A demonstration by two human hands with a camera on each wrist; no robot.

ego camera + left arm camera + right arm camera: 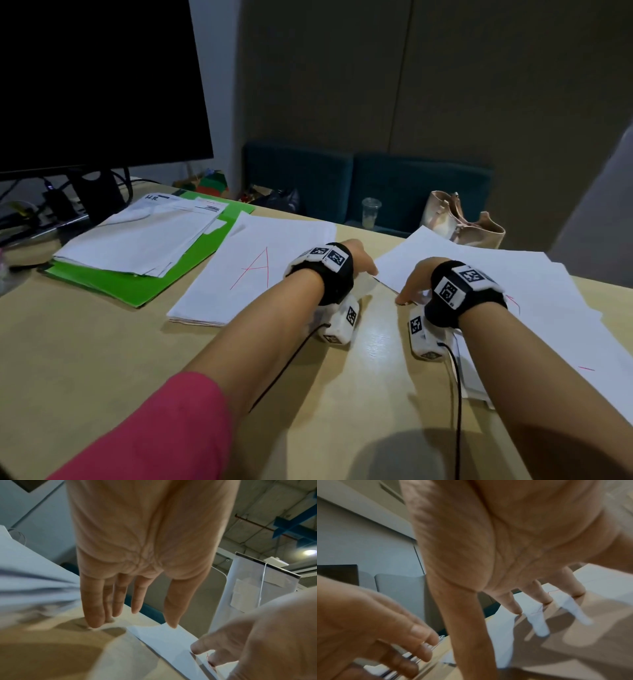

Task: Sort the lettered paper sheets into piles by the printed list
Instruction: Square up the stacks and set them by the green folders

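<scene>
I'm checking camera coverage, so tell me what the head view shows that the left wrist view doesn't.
Only the head view shows the red A sheet, the green folder, the monitor and the beige bag. Only the left wrist view shows the left hand from the palm side, fingers straight, and ceiling beams. Both show the right hand touching white sheets on the desk.

- Office, by the look of it.
- Big dark monitor (96, 82) upper left, w/ cables (51, 192) bunched under it.
- Light wood desk (102, 342) across the lower frame.
- Left of centre: green folder (144, 281) under a loose stack of printed docs (144, 233).
- Teal padded seats (370, 185) behind the desk at centre; plain grey-brown wall panels (445, 68) above.
- Plastic cup (371, 212) & beige handbag (459, 222) at the far desk edge, right of centre.
</scene>
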